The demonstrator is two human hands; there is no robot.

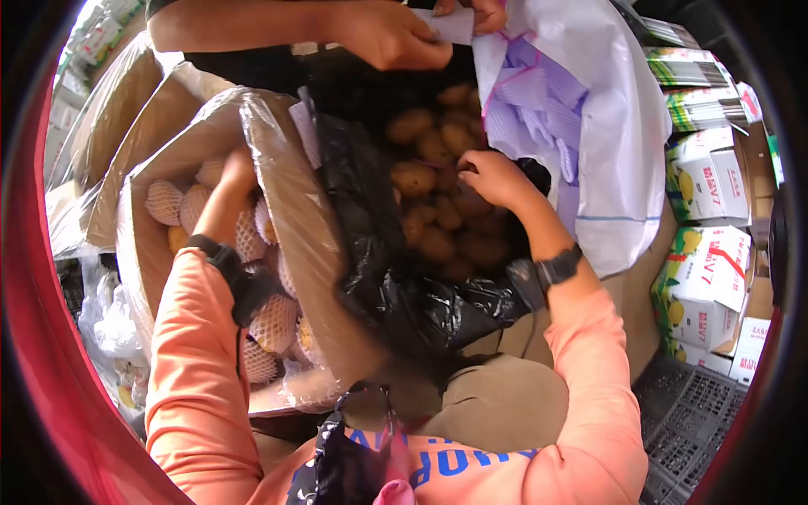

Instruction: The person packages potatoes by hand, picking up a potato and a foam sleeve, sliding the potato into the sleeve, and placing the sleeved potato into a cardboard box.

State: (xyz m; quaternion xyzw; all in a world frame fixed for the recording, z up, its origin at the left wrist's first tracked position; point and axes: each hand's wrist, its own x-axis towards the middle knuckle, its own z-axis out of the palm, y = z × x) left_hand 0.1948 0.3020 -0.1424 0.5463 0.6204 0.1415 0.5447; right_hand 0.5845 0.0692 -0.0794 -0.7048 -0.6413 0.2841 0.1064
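My left hand (239,172) reaches down into a cardboard box (295,210) lined with clear plastic. Around it lie several oval fruits in white foam nets (273,324); its fingers are hidden among them. Over a container lined with black plastic (362,210) is my right hand (492,178), thumb and fingers drawn together in a pinch. Whatever it may hold is too small to make out. Below it sit many bare, yellow-brown, potato-like oval pieces of produce (438,215).
Another person's hands (396,38) hold a small white piece (450,25) at the top. A white sack (619,160) with lilac foam nets (534,105) stands at right. Printed cartons (703,278) and a black crate (686,417) lie beyond it.
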